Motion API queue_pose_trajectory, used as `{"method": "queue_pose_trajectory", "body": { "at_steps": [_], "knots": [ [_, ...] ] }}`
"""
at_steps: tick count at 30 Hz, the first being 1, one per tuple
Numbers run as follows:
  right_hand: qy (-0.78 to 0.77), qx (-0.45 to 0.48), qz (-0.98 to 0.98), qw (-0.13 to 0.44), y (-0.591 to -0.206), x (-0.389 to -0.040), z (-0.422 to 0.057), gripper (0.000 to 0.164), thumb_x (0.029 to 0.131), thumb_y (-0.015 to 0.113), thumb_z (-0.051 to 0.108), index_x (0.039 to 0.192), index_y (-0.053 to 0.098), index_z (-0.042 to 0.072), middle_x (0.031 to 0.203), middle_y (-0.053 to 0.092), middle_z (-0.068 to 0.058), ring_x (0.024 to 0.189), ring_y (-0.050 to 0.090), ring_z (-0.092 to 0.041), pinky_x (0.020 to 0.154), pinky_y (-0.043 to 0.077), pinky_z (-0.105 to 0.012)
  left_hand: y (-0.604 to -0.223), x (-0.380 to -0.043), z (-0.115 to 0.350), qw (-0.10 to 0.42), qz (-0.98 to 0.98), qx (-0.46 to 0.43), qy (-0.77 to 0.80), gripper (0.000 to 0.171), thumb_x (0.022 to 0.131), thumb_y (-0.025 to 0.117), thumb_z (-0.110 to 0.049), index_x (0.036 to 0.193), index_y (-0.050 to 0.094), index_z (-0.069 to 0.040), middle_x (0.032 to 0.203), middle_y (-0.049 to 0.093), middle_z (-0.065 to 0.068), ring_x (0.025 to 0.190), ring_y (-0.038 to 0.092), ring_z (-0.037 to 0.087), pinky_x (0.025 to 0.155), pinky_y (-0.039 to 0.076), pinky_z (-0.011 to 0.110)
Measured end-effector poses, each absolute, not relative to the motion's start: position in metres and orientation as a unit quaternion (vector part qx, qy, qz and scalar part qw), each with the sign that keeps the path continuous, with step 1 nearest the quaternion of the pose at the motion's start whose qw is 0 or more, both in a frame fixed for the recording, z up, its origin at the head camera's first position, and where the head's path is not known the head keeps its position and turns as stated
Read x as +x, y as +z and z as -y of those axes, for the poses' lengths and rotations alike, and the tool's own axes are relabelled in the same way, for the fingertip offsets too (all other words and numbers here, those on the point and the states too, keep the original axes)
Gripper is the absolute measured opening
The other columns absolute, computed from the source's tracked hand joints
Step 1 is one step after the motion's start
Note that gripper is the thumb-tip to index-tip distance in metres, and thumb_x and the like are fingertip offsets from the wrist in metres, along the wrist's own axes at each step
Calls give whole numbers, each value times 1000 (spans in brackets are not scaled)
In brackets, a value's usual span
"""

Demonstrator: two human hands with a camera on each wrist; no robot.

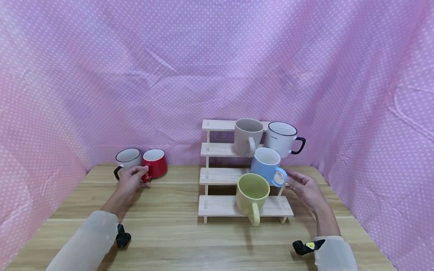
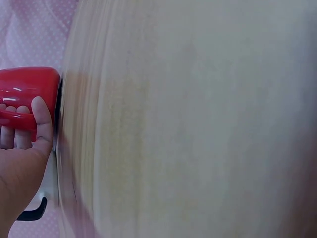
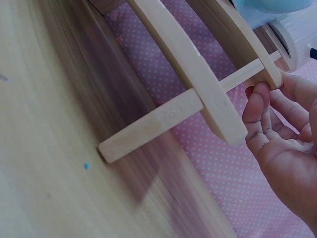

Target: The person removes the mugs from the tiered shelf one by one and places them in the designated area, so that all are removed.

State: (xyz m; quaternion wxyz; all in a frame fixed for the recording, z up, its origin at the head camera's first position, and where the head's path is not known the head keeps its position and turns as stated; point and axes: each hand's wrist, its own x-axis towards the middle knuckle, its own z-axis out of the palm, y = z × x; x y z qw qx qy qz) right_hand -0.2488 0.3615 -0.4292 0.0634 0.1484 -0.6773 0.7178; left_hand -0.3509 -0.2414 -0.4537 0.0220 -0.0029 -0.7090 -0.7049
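My left hand (image 1: 129,181) is at the back left, its fingers hooked through the handle of a red mug (image 1: 158,168). In the left wrist view the thumb lies along the handle of this red mug (image 2: 32,82). My right hand (image 1: 307,191) is at the right side of a pale wooden tiered rack (image 1: 218,205). Seen from the right wrist, the fingers and thumb of that hand (image 3: 290,153) pinch the end of one of the rack's shelves (image 3: 270,74). Just above those fingers sits a light blue mug (image 1: 265,165), its handle pointing toward the hand.
A white mug with a black rim (image 1: 129,157) stands beside the red one, partly behind my left hand. On the rack are a yellow-green mug (image 1: 252,192) low down, a grey mug (image 1: 248,135) and another black-rimmed white mug (image 1: 279,140) higher up. Pink dotted cloth (image 1: 217,75) hangs behind the wooden table (image 1: 162,226).
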Motion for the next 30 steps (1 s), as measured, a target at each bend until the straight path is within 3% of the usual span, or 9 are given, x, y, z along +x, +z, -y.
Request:
{"method": "queue_pose_trajectory", "body": {
  "at_steps": [11,19,30],
  "knots": [
    [720,144,676,60,-428,-249,-361,29,103,58,0,126,69,14,120,72,1,104,69,-11,87,59,-31,-455,-352,246,18,688,-1,-725,29,102,66,-23,109,64,5,87,60,4,78,66,16,76,64,38],
    [718,152,677,60,-430,-249,-363,33,104,56,-1,122,69,23,120,72,2,104,69,-8,84,59,-27,-455,-351,249,17,707,5,-707,37,103,63,-23,120,59,10,91,61,6,80,70,19,80,63,40],
    [727,161,665,54,-429,-249,-361,30,104,55,-1,123,69,17,119,73,1,106,68,-9,87,58,-29,-455,-352,249,10,708,17,-706,44,102,65,-26,124,57,11,93,60,6,83,69,19,83,62,41]
  ]
}}
